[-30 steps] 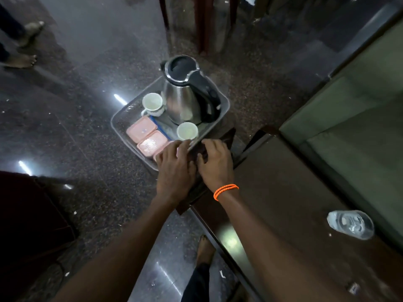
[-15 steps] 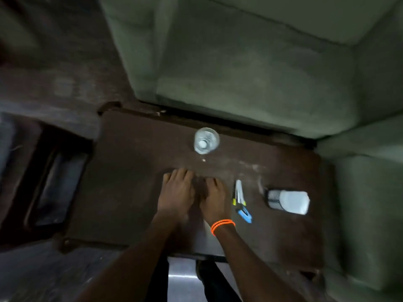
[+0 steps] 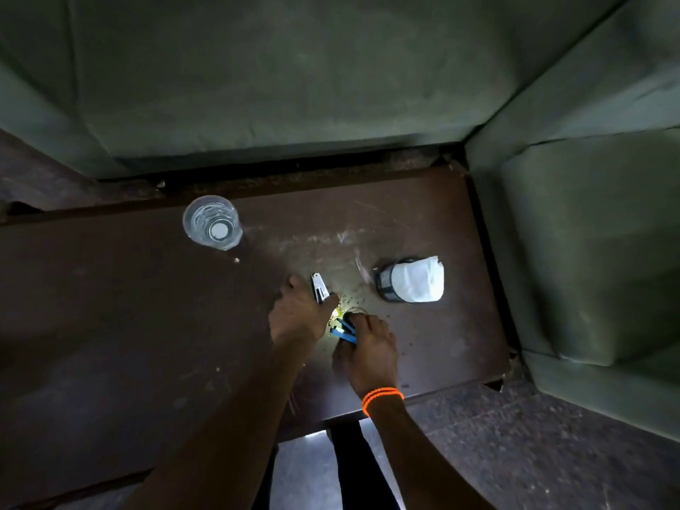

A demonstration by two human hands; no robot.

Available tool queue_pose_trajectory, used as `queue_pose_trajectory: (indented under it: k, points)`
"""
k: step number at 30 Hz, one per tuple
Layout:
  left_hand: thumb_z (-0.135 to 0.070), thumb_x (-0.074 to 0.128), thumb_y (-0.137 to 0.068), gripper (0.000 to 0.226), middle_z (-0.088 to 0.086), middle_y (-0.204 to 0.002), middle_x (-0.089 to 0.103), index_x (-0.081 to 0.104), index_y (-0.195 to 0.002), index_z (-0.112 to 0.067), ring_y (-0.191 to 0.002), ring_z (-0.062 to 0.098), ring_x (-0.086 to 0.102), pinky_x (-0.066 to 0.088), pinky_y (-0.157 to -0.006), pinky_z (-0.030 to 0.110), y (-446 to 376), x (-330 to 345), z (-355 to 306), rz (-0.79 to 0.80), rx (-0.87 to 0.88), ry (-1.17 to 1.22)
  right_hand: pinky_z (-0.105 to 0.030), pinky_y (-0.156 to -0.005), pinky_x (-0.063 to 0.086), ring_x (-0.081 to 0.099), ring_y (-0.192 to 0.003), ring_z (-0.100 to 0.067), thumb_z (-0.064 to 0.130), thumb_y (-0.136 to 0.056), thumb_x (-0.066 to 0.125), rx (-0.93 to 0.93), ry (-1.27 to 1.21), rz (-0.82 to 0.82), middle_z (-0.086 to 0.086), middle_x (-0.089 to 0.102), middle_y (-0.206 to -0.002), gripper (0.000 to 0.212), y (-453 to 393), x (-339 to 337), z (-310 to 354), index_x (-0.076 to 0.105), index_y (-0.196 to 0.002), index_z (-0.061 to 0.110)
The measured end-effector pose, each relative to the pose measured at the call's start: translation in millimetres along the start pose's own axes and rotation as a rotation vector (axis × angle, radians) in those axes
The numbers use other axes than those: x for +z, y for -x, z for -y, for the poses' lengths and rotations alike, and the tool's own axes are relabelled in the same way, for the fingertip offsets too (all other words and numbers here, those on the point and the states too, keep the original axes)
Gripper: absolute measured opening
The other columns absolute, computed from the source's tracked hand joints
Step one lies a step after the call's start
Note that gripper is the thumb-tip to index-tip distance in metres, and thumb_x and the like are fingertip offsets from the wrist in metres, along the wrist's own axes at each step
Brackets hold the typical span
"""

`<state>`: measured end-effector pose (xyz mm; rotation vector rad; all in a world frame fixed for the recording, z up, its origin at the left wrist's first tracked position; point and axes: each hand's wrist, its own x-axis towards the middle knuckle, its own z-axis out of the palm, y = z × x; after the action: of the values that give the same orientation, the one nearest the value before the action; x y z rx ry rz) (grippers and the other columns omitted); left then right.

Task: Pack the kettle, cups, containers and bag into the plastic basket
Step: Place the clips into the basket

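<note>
Head camera, steeply downward, close above brown table (image 3: 147, 325), green sofa (image 3: 294, 68) beyond

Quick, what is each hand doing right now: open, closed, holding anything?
Left hand: closed on a small silvery packet.
Right hand: fingers curled onto the blue packets on the table; firm grip cannot be told.

- The left hand (image 3: 298, 318) reaches forward from the lower left on a bare forearm, palm down, back of the hand up.
- Its fingers (image 3: 328, 300) are curled around a small silver item, closed on it.
- The right hand (image 3: 369, 353) sits just beside the left, slightly nearer the body, palm down.
- Its fingers (image 3: 356, 322) are bent onto small blue packets, pinching them.
- The right wrist carries 2 orange bands (image 3: 382, 398).
- Both forearms converge toward the hands.
</note>
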<state>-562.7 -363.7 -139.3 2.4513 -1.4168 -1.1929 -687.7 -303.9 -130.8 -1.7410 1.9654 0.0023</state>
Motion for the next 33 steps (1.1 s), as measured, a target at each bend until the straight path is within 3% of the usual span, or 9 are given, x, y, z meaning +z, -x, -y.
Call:
queue_pose_trajectory:
  k: [5,10,15,23,33]
  points:
    - [-0.042,0.070,-0.080,0.051,0.020,-0.114,0.067,0.053,-0.112,-0.007,-0.105,0.045,0.065,0.052,-0.081,0.044,-9.6,-5.1,0.2,0.004,0.057,0.005,-0.041,-0.090,0.047,0.059,-0.108,-0.031,0.020,-0.078,0.066,-0.027,-0.028,0.046,-0.005,0.067,-0.113,0.039,-10.5,1.6,0.8,0.068,-0.117,0.019]
    - [-0.052,0.071,-0.078,0.051,0.015,-0.106,0.068,0.056,-0.105,-0.012,-0.098,0.044,0.067,0.053,-0.076,0.044,-6.0,-37.1,17.8,-0.091,0.065,0.076,-0.043,-0.090,0.050,0.060,-0.104,-0.033,0.020,-0.080,0.067,-0.091,-0.033,-0.019,-0.009,0.067,-0.110,0.039,-15.6,-10.3,31.7,0.067,-0.119,0.015]
    - [-0.052,0.072,-0.075,0.042,0.006,-0.100,0.065,0.058,-0.100,-0.022,-0.092,0.037,0.068,0.045,-0.069,0.037,5.2,-98.5,61.6,-0.256,0.000,0.197,-0.045,-0.089,0.050,0.060,-0.102,-0.031,0.026,-0.083,0.071,-0.257,-0.071,-0.033,-0.006,0.068,-0.108,0.034,-20.3,-18.2,108.4,0.069,-0.116,0.018]
    - [-0.059,0.062,-0.079,0.035,-0.004,-0.098,0.065,0.060,-0.096,-0.028,-0.087,0.029,0.068,0.050,-0.068,0.037,65.7,-216.8,213.5,-0.568,-0.233,0.248,-0.042,-0.083,0.049,0.059,-0.094,-0.033,0.006,-0.073,0.072,-0.707,-0.081,0.055,-0.007,0.066,-0.100,0.037,25.3,23.1,287.9,0.071,-0.108,0.016]
    - [-0.064,0.063,-0.077,0.042,-0.002,-0.097,0.066,0.062,-0.096,-0.027,-0.090,0.029,0.069,0.053,-0.067,0.039,209.5,-303.4,444.5,-0.868,-0.639,0.256,-0.047,-0.086,0.051,0.060,-0.097,-0.036,0.011,-0.075,0.071,-1.225,-0.079,0.315,-0.011,0.067,-0.102,0.031,194.6,121.1,504.4,0.072,-0.106,0.013]
